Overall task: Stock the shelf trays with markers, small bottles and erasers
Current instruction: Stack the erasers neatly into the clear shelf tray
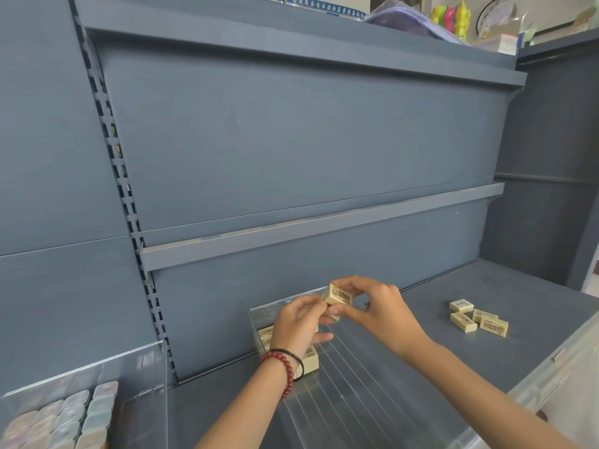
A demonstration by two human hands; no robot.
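Observation:
A clear ribbed plastic tray [350, 377] lies on the grey shelf. Both hands meet above its back left part. My right hand [379, 311] pinches a cream eraser [337, 294] with brown print between thumb and fingers. My left hand [299, 325], with a red bead bracelet on the wrist, touches the same eraser with its fingertips and seems to hold another small eraser beneath. Several erasers [309, 361] stand in the tray's back left corner, partly hidden by my left hand. A few loose erasers [478, 318] lie on the shelf to the right.
At lower left a second clear tray [107, 367] holds several pastel-capped small bottles [64, 419]. A clear plastic bin edge [557, 374] shows at lower right. An empty grey shelf rail [324, 226] runs above; toys and packets sit on the top shelf [453, 17].

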